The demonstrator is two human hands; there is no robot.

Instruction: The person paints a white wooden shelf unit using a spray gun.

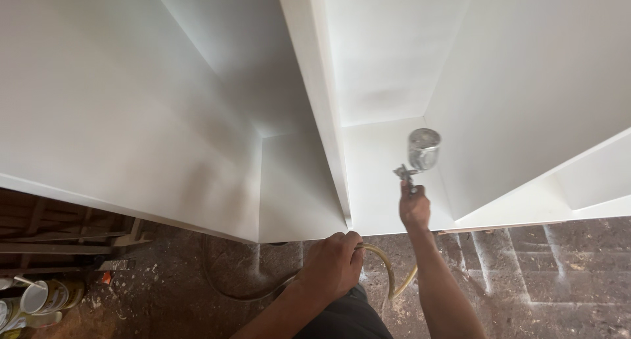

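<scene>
My right hand [415,207] grips the handle of a spray gun [418,156] with a shiny metal cup on top, held inside the right compartment of a white-painted cabinet [197,115]. The gun points into the compartment, near its bottom panel. My left hand [332,265] is closed around a yellowish air hose [388,273] just in front of the cabinet's lower front edge, below the vertical divider [322,102]. The hose loops down over the floor and back towards the gun.
The floor [539,273] is rough and dark with white overspray streaks. Several paint cans [36,299] stand at the lower left beside a wooden frame [59,230]. A white shelf edge [591,174] juts out at the right.
</scene>
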